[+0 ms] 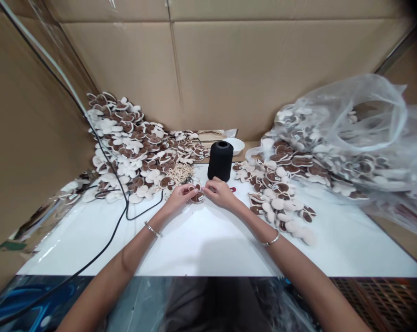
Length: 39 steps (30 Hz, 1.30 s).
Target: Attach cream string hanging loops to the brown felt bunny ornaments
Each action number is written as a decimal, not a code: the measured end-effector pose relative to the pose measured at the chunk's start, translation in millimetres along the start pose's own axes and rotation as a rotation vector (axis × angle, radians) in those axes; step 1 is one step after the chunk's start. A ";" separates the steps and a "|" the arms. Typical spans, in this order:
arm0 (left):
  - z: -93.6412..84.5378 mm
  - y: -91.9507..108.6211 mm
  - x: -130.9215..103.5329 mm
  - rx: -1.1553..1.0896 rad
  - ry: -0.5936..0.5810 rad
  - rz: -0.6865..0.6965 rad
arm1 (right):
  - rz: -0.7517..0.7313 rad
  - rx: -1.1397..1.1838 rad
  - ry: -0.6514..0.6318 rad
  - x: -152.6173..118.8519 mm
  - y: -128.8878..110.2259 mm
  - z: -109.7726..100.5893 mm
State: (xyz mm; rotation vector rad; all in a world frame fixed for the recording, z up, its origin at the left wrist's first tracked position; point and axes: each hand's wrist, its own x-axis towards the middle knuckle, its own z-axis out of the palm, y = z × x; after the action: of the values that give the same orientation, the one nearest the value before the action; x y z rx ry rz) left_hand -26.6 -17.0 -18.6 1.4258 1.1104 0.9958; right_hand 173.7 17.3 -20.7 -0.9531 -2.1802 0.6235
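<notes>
Between my hands, over the white tabletop, is a small brown fabric piece with a pale edge and a white label. My left hand pinches its left side between thumb and fingers. On the other side my right hand has its fingers pressed together close to the piece's upper right; what is in that pinch is too small to make out. Just behind the right hand stands a black thread cone. A small red tool lies partly hidden by the right hand.
Brown-and-white fabric pieces are heaped at the left, more at the right. A clear plastic bag bulges with others. Small beige pieces lie near a white bowl. A black cable crosses the left side. Cardboard walls enclose the table.
</notes>
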 end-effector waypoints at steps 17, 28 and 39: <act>-2.1 4.7 -2.7 -0.035 0.061 -0.075 | 0.119 -0.166 -0.081 -11.7 11.2 -52.4; -0.4 13.6 -10.7 0.040 0.065 0.029 | 0.169 -0.642 -0.435 -21.5 -3.9 -51.0; 4.2 17.2 -16.8 -0.005 0.065 0.087 | 0.341 -0.038 -0.283 -16.5 -5.2 -37.6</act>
State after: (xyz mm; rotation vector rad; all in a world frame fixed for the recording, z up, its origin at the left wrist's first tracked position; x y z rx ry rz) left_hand -24.3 -35.1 -2.4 1.4566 1.0997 1.1122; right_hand 207.3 7.2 1.2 -1.3420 -2.2962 0.9285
